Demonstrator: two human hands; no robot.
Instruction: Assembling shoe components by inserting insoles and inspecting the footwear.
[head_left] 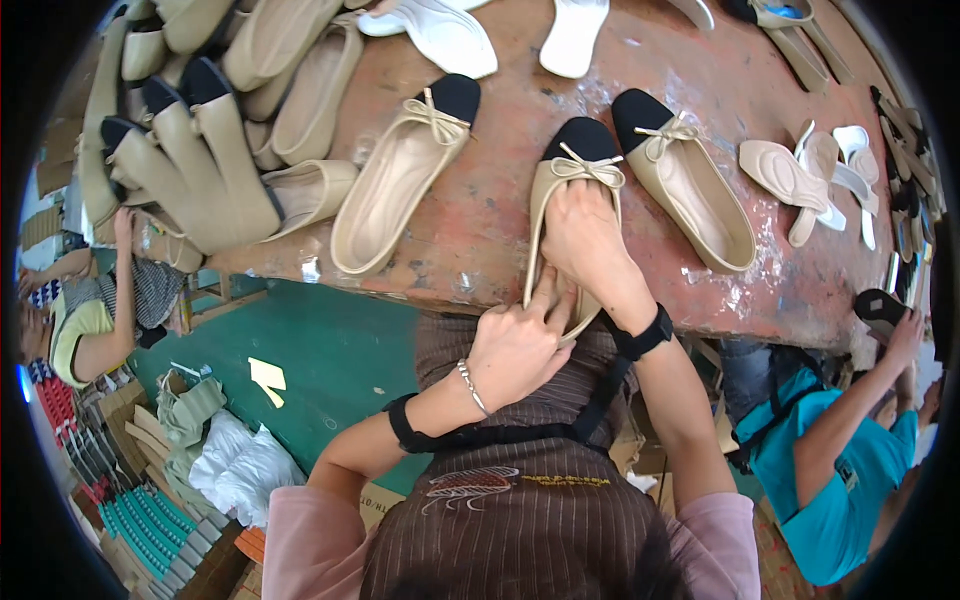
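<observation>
A beige ballet flat (540,215) with a black toe cap and a thin bow points away from me at the table's edge. My right hand (585,232) reaches into it, its fingertips hidden under the bow. At the heel, my left hand (520,345) is closed on the shoe, with fingers tucked inside. Whether an insole lies under my fingers is hidden. To the right, touching or nearly touching its toe, lies a matching flat (690,185). Another matching flat (400,185) sits apart on the left.
Beige flats (215,150) pile up at the table's (480,230) left. White insoles (575,40) lie along the far side, and beige insoles (785,175) to the right. A co-worker in a teal shirt (835,480) holds a dark shoe piece; another person (95,320) is at left.
</observation>
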